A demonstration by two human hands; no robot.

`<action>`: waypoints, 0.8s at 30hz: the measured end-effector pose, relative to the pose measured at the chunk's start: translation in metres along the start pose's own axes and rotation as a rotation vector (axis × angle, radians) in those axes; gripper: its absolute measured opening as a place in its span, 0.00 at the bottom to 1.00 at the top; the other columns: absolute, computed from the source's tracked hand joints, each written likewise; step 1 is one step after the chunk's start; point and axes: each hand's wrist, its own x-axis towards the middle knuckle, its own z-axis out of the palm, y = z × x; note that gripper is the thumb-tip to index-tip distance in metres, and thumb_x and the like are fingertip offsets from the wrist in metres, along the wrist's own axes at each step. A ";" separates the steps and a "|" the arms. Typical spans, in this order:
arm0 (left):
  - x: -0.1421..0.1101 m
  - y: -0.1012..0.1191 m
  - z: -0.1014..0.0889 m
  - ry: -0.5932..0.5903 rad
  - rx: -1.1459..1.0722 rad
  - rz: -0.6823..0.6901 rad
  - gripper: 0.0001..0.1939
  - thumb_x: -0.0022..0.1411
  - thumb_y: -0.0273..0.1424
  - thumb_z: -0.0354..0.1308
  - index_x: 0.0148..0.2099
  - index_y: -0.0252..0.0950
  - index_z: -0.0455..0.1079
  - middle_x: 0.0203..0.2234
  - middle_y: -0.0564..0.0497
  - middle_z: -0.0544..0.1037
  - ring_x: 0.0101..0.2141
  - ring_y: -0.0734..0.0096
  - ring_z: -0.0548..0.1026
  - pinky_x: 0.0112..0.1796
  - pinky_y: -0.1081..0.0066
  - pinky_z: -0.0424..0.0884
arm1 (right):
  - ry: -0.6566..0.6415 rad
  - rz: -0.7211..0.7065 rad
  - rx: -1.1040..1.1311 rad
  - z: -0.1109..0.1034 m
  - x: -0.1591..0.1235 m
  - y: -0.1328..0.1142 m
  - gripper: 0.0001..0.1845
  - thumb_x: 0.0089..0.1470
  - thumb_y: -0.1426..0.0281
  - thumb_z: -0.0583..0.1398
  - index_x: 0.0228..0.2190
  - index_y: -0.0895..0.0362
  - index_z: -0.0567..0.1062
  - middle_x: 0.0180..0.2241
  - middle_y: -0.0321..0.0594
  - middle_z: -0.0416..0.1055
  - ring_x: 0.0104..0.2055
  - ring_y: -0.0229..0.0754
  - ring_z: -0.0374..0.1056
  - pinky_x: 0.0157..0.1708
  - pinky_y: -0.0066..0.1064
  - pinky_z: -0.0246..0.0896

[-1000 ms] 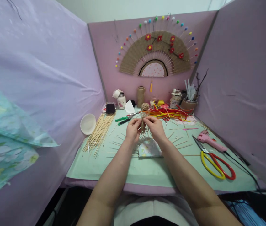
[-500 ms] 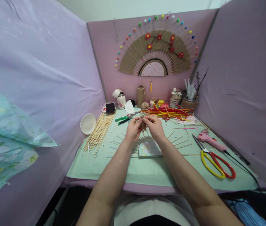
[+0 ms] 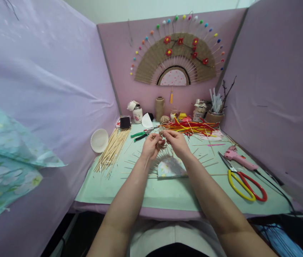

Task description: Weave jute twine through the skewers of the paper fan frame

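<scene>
- Desk [image 3: 108,192]: pale green top, carrying the patterned half-round [image 3: 171,168], the landmark for this list.
- Scissors [image 3: 234,171], red and yellow handles: right of the half-round, blades parted. Hazard: a reaching forearm could brush the open blades.
- Thin sticks [image 3: 210,164]: spread out around the half-round. Hazard: low forearms or trailing strands could catch the tips and pull them askew.
- Pink glue gun [image 3: 241,159]: right of the half-round, beyond the scissors.
- Left hand [image 3: 150,145]: fingers curled, thumb and forefinger nearly together, clamped on brown twine [image 3: 161,145] above the far edge of the half-round.
- Right hand [image 3: 177,143]: thumb and forefinger brought together on the twine's upper part, other fingers bent; exact contact too small to read.
- Brown twine: loose and looped, between the hands, beyond the half-round. Hazard: fine strands could snarl if drawn unevenly, or slip if the left pinch slackens.
- Loose stick pile [image 3: 114,150]: left of the half-round, farther off.
- Green-handled pliers [image 3: 139,134]: beyond the half-round, to its left.
- Red and yellow strips [image 3: 194,126]: heaped beyond the half-round, to its right.
- Large decorated fan [image 3: 151,57]: upright on the panel, far behind the half-round.
</scene>
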 end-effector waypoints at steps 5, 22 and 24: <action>-0.002 0.003 -0.002 -0.063 0.015 -0.079 0.20 0.44 0.34 0.72 0.28 0.34 0.62 0.18 0.59 0.70 0.18 0.86 0.63 0.28 0.76 0.67 | -0.125 0.023 -0.025 -0.009 0.000 -0.007 0.18 0.43 0.65 0.65 0.39 0.56 0.79 0.33 0.39 0.76 0.31 0.37 0.65 0.34 0.32 0.59; -0.002 0.009 -0.001 -0.145 0.403 -0.150 0.20 0.41 0.41 0.70 0.28 0.31 0.69 0.18 0.55 0.68 0.18 0.83 0.62 0.21 0.78 0.56 | -0.094 0.008 -0.093 -0.023 0.007 -0.001 0.12 0.36 0.63 0.68 0.23 0.58 0.78 0.23 0.36 0.71 0.28 0.37 0.62 0.31 0.31 0.56; -0.002 0.011 -0.003 -0.172 0.514 -0.155 0.18 0.44 0.41 0.68 0.26 0.31 0.69 0.16 0.56 0.66 0.17 0.83 0.60 0.20 0.77 0.52 | -0.082 0.034 -0.101 -0.022 0.006 -0.001 0.13 0.35 0.63 0.68 0.23 0.59 0.78 0.23 0.36 0.71 0.26 0.36 0.60 0.29 0.31 0.54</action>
